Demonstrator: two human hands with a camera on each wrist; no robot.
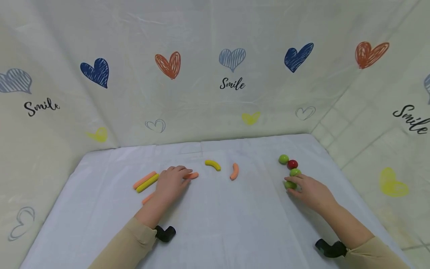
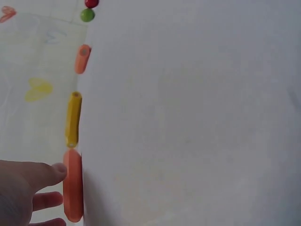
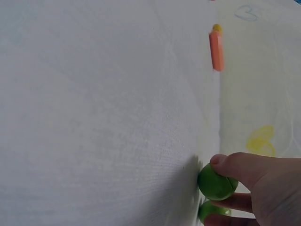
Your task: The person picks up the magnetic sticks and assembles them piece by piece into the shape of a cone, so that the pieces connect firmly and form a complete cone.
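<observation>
Green and glossy, a small ball (image 1: 290,184) sits at the lower end of a short row of balls in the right half of the head view, pinched between the thumb and fingers of the right hand (image 1: 310,192); the right wrist view shows the thumb curled over it. Just above it in the row lie another green ball (image 1: 295,172), a red ball (image 1: 292,164) and a third green ball (image 1: 283,159). Left of centre, the left hand (image 1: 171,184) lies flat, its relaxed fingertips touching an orange stick (image 1: 191,175) without clasping it. A curved yellow piece (image 1: 213,164) and a curved orange piece (image 1: 234,171) lie between the hands on the white cloth (image 1: 218,224). Left of the left hand lie an orange bar (image 1: 144,179) and a yellow bar (image 1: 147,183), side by side.
</observation>
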